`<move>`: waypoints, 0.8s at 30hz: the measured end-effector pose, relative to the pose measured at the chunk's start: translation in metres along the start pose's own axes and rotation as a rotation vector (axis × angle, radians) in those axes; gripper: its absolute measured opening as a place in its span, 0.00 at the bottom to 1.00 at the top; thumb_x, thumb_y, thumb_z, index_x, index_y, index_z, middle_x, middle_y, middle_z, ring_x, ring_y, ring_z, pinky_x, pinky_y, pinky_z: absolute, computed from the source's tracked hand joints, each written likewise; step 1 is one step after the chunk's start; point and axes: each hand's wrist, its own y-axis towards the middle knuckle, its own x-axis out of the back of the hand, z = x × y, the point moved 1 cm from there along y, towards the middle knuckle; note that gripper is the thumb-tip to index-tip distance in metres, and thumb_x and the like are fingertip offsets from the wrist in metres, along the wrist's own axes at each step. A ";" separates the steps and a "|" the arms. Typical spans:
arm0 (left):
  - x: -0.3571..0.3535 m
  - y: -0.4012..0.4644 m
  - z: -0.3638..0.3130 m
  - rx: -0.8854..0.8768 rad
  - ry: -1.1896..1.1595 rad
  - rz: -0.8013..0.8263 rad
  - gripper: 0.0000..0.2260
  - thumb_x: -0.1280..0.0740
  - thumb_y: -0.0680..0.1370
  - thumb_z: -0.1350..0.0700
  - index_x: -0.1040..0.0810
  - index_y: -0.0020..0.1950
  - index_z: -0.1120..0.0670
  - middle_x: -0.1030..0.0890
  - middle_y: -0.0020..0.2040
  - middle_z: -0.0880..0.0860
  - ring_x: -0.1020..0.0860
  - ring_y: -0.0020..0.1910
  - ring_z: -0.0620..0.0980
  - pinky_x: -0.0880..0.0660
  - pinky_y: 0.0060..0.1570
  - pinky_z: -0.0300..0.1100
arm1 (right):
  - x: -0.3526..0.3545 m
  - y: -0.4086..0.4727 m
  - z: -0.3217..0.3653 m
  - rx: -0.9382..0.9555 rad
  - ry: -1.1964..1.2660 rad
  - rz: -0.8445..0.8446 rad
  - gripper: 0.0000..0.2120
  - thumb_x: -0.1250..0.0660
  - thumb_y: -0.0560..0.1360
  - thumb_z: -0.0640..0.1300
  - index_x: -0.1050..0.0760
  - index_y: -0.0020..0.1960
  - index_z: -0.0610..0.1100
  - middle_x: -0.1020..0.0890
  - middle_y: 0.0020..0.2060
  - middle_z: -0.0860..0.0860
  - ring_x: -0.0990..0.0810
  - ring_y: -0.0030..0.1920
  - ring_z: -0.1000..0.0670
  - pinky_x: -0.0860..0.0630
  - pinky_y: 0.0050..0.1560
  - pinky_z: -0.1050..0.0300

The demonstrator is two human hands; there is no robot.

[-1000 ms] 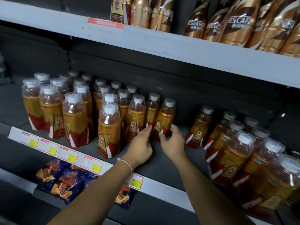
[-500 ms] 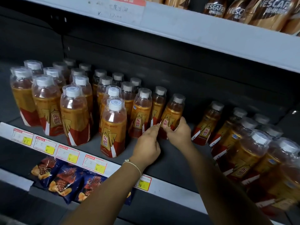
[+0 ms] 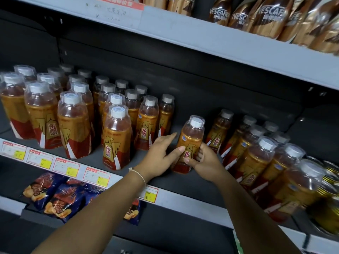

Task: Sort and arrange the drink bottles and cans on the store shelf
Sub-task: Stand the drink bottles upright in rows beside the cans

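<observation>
**One bottle pulled out of the row**

Nearest me, snack packets (image 3: 55, 197) lie on the lower shelf under the price tags (image 3: 66, 166). Above them both hands meet on the middle shelf (image 3: 183, 182). The right hand (image 3: 205, 163) has its fingers curled round the bottle (image 3: 190, 143); the left hand (image 3: 161, 156) rests its thumb on the label, its other fingers spread. A second ago this bottle stood at the end of the left rows (image 3: 117, 114); now it sits forward, alone in the gap, tilted slightly right. It probably goes next to a front-facing spot. Amber drink, gold-and-red wrap, white cap under clear plastic. Further right, more bottles (image 3: 256, 158) lean; coffee bottles (image 3: 271, 17) line the top shelf.
</observation>
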 end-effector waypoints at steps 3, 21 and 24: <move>-0.001 0.006 -0.022 -0.026 -0.108 0.040 0.25 0.31 0.75 0.41 0.26 0.70 0.50 0.23 0.64 0.47 0.27 0.64 0.43 0.31 0.66 0.43 | 0.009 -0.020 0.000 0.002 0.035 0.056 0.25 0.27 0.74 0.35 0.28 0.58 0.63 0.18 0.53 0.69 0.21 0.58 0.65 0.24 0.53 0.71; -0.058 -0.008 -0.103 0.107 -0.086 0.130 0.20 0.22 0.70 0.52 0.22 0.60 0.49 0.17 0.52 0.42 0.20 0.51 0.36 0.26 0.53 0.32 | 0.046 -0.121 -0.038 0.149 0.106 -0.253 0.21 0.27 0.75 0.42 0.23 0.68 0.51 0.16 0.56 0.59 0.20 0.60 0.59 0.24 0.65 0.55; -0.075 -0.010 -0.117 0.123 -0.082 0.125 0.22 0.22 0.70 0.51 0.22 0.62 0.50 0.17 0.52 0.42 0.20 0.51 0.38 0.25 0.53 0.34 | 0.060 -0.136 -0.045 0.177 0.063 -0.323 0.19 0.27 0.76 0.43 0.22 0.66 0.50 0.16 0.55 0.59 0.20 0.59 0.60 0.23 0.62 0.59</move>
